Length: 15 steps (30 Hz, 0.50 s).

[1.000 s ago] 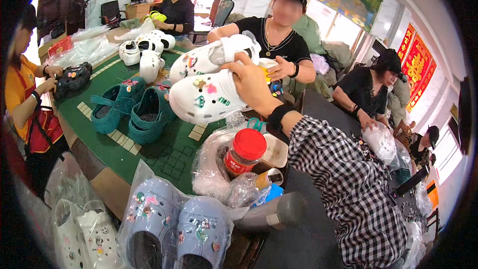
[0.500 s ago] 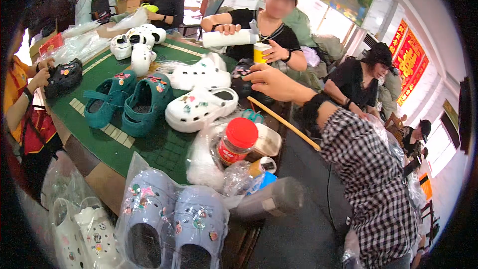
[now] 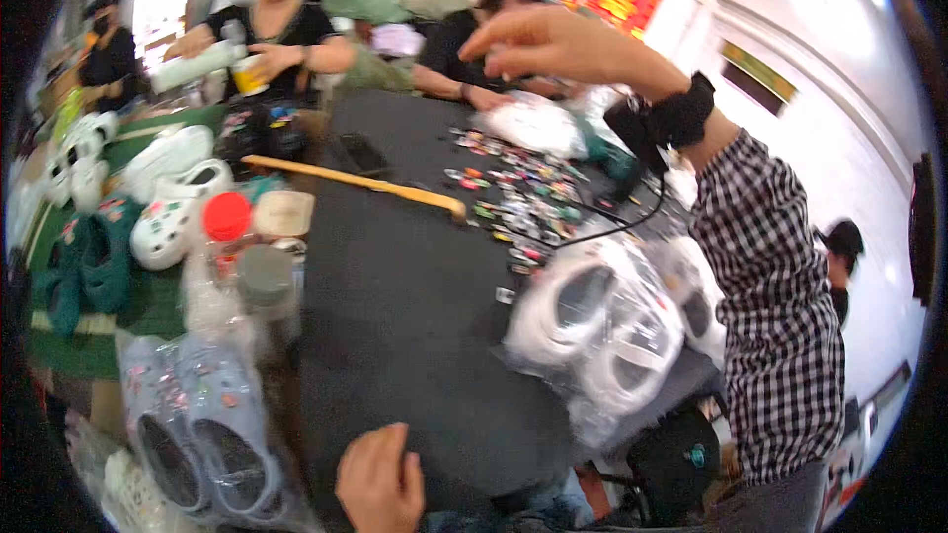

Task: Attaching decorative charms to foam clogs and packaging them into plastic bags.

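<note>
While raised, right hand [image 3: 553, 39] empty

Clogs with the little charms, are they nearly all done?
Partly. Done: the white clogs on the green mat carry charms. In hand: the right hand hovers above the loose charms, holding nothing I can make out; the left hand rests at the table edge. Left: the bagged clogs look plain and wrapped.
</note>
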Available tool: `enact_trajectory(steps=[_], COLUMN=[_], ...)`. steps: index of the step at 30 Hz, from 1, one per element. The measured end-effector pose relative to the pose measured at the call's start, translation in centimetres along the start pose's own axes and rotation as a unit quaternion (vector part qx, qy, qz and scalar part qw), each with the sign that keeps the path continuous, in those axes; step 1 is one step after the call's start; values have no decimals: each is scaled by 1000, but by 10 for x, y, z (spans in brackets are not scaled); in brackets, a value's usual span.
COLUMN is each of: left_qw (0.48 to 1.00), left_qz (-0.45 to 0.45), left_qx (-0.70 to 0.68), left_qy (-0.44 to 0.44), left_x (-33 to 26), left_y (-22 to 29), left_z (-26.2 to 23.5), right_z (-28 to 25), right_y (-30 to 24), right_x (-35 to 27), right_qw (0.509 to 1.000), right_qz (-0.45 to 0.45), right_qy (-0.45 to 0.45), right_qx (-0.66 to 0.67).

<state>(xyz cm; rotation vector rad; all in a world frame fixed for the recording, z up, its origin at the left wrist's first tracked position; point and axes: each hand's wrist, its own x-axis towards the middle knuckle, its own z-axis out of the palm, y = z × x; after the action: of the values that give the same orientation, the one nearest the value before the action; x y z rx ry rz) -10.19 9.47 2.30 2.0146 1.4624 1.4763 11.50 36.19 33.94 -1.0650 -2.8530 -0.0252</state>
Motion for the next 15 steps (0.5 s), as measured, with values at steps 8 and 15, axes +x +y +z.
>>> enact_trajectory(steps=[8, 15], left_qw=[997, 995], left_qz=[20, 1], left_qx=[79, 26], left_qy=[-7, -96], left_x=[-5, -13], left_y=[19, 62], left_z=[11, 44], right_z=[-61, -35], right_y=[1, 6], right_x=[-208, -337], right_qw=[981, 921], right_qz=[138, 188], right_qy=[115, 257], right_qx=[69, 227])
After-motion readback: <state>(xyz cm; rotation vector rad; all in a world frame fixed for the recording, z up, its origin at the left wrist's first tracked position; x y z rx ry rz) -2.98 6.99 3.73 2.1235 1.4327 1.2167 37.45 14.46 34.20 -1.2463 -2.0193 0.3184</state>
